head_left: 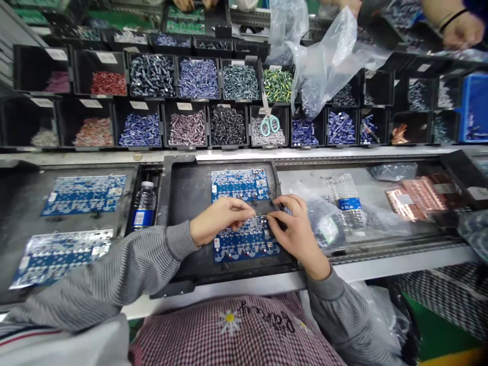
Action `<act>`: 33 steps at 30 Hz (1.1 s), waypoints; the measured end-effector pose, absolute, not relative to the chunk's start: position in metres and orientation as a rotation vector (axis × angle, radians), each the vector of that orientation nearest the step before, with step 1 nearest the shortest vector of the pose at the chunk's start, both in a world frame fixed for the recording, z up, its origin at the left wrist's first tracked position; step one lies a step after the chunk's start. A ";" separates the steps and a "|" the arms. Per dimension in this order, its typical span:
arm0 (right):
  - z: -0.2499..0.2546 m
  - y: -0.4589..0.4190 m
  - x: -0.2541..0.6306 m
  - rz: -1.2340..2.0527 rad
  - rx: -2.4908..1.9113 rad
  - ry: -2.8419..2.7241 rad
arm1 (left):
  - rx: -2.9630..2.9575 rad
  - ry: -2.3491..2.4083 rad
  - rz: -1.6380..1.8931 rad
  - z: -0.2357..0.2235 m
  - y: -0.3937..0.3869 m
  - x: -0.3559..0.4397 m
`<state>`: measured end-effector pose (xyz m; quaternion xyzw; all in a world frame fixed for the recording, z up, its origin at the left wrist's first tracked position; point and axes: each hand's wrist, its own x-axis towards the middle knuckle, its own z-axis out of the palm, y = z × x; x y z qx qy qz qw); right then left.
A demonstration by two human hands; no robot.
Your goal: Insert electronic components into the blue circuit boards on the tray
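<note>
Two blue circuit boards lie one behind the other on a black tray [186, 203]. Over the left part of the near board [246, 246] is my left hand [221, 218], its thumb and fingertips pinched together near the board's back edge. My right hand [295, 229] reaches in from the right, thumb and forefinger closed at that board's back right corner. Anything between the fingertips of either hand is too small to make out. The far board [240, 183] lies just beyond both hands. Small parts dot both boards.
Behind the tray stand rows of black bins with small components, such as black ones [227, 124]; scissors [270, 122] rest on one. Left are a water bottle [144, 206] and more boards [86, 195]. Right are plastic bags, another bottle [347, 198] and copper-coloured strips [423, 195]. Other people's hands [463, 30] show beyond.
</note>
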<state>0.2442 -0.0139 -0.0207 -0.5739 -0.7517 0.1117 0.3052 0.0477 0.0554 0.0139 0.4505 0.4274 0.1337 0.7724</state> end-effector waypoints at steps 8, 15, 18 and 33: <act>-0.028 -0.013 0.249 0.322 -1.537 -1.928 | 0.827 0.955 0.288 0.000 0.041 0.052; -0.010 -0.024 0.237 0.324 -1.489 -1.897 | 0.894 0.909 0.311 -0.002 0.037 0.052; -0.003 -0.030 0.232 0.365 -1.426 -1.952 | 0.868 0.828 0.289 -0.002 0.035 0.051; -0.027 -0.031 0.254 0.264 -1.539 -1.993 | 2.716 0.904 -0.056 0.011 0.023 0.065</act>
